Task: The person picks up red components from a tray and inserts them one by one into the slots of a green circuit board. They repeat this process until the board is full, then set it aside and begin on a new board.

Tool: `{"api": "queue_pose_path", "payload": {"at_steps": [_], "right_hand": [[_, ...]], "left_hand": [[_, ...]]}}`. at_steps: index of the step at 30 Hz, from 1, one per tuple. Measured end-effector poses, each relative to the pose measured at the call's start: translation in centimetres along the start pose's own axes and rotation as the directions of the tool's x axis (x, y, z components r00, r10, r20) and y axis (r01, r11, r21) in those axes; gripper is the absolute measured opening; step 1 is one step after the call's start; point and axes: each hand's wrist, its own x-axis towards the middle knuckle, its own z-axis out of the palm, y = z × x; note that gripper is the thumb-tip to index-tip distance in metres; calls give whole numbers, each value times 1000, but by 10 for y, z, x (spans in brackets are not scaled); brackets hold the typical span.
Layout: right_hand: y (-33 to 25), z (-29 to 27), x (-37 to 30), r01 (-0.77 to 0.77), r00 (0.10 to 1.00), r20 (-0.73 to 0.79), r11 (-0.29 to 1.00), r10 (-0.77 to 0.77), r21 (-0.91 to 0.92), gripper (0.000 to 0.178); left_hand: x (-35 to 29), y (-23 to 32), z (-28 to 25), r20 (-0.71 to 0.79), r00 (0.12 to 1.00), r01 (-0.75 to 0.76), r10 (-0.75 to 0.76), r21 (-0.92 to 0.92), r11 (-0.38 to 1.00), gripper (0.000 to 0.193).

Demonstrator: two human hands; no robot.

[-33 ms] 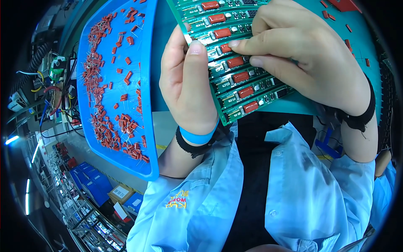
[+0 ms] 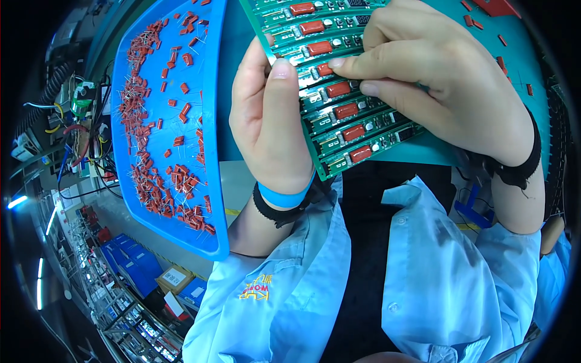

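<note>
A green circuit board panel, made up of several narrow strips, is tilted over the work surface. Each visible strip carries a red block-shaped capacitor among smaller parts. My left hand is closed on the panel's left edge, with the thumb on top and the other fingers partly hidden behind it. Over the panel's right part, my right hand has its fingers curled. Its index fingertip touches the right end of one red capacitor, while the thumb tip sits just below the index finger, close to the board.
To the left stands a blue tray with many loose red capacitors with wire leads. More loose capacitors lie on the green mat at the right, near a red container. Wires and equipment are beyond the tray.
</note>
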Motion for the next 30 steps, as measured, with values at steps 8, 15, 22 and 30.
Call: {"api": "queue_pose_path", "payload": {"at_steps": [8, 15, 22, 30], "right_hand": [[11, 4, -1, 53, 998, -42, 996, -51, 70, 16], [17, 14, -3, 164, 980, -109, 986, -163, -5, 16], [19, 6, -5, 85, 962, -239, 976, -134, -203, 19], [10, -6, 5, -661, 634, -367, 724, 680, 199, 18]], "left_hand": [[-2, -3, -4, -9, 1000, -26, 26, 34, 999, 37], [-2, -1, -3, 45, 998, -42, 41, 17, 999, 38], [-5, 1, -1, -14, 999, -47, 48, 70, 996, 39], [-4, -4, -6, 52, 992, -122, 116, 116, 986, 41]]}}
